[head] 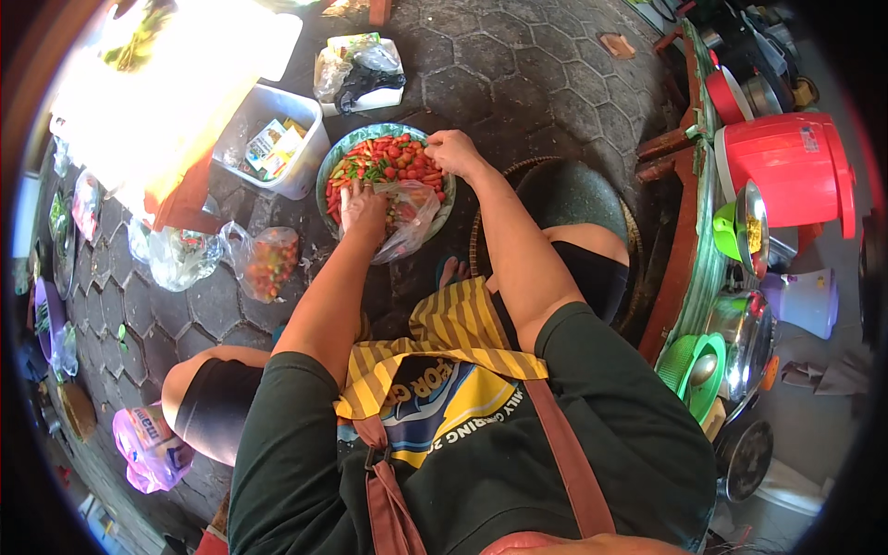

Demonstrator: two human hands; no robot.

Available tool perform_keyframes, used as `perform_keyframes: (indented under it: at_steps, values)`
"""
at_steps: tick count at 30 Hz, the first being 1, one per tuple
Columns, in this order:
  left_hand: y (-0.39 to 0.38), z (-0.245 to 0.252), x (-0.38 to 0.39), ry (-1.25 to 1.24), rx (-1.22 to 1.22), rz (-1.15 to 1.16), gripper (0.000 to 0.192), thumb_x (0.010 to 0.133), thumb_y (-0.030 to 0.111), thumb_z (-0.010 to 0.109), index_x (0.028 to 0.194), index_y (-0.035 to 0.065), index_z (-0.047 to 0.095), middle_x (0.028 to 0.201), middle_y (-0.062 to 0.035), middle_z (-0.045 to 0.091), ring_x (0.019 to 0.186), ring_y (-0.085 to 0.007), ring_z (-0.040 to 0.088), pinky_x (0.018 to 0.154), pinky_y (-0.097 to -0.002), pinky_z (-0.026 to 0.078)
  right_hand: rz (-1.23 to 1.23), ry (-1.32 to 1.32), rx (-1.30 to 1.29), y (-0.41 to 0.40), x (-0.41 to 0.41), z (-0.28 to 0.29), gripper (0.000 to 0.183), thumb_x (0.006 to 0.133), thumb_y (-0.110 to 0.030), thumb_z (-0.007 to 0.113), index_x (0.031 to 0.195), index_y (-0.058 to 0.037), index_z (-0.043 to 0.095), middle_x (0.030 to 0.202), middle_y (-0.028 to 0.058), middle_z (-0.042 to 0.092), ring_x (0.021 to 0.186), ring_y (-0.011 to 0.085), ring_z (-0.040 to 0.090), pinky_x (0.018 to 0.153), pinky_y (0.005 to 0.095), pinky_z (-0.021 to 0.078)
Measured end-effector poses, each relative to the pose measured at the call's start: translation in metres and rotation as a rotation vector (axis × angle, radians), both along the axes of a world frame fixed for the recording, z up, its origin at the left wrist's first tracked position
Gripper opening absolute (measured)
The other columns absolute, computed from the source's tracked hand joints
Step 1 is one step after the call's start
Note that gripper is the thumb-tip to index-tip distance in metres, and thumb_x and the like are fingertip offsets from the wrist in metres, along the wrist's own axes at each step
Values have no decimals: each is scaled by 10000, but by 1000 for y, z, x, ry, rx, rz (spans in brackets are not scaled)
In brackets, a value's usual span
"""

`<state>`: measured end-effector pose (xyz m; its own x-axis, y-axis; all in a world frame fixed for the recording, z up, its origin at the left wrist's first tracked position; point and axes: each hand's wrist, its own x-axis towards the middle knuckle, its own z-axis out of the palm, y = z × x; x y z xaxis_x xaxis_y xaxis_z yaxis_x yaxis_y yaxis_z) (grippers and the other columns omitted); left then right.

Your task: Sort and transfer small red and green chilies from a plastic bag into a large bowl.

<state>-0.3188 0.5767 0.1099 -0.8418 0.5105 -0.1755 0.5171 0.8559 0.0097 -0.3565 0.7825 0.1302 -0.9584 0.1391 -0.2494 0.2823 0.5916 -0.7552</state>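
A round tray [449,207] with a green patterned rim stands on the paving in front of me. It holds a heap of red and green chilli peppers [371,152], with small red tomatoes [415,161] among them on the right. My left hand [363,207] rests on the chillies at the tray's near left, fingers spread. Beside it a clear plastic bag [409,215] with chillies in it lies over the near edge. At the far right rim my right hand [451,151] has its fingertips bent together at the tomatoes; whether it grips one is hard to tell.
A clear plastic tub [316,156] with packets stands left of the tray, near a table. Another bag of chillies [272,263] lies on the paving. Beyond the tray is a white container [374,100] with plastic bags. A stone mortar [572,194] stands at my right, before a low bench [669,277].
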Motion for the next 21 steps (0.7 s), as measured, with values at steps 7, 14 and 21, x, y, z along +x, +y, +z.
perform_keyframes:
  at_steps: [7, 14, 21]
  values:
    - [-11, -17, -9, 13, 68, 47, 333, 732, 291, 610, 1044, 190, 665, 1181, -93, 543, 1199, -279, 389, 992, -455, 256, -213, -21, -139, -6, -4, 1, 187, 742, -115, 592, 866, -14, 688, 660, 110, 643, 501, 186, 591, 491, 319, 491]
    - [-24, -10, 8, -37, 386, 311, 360, 698, 375, 646, 999, 179, 664, 1184, -115, 523, 1162, -317, 400, 967, -482, 259, 358, -251, -253, -40, -2, 2, 293, 696, 15, 564, 962, -17, 682, 694, 114, 644, 519, 189, 606, 452, 316, 493]
    - [-35, -16, 20, 106, 566, 377, 360, 689, 403, 665, 962, 168, 662, 1141, -105, 534, 1092, -308, 431, 901, -466, 285, 482, -491, -345, -56, 11, 13, 327, 757, -74, 651, 1065, 27, 604, 840, 143, 657, 605, 193, 645, 481, 291, 503]
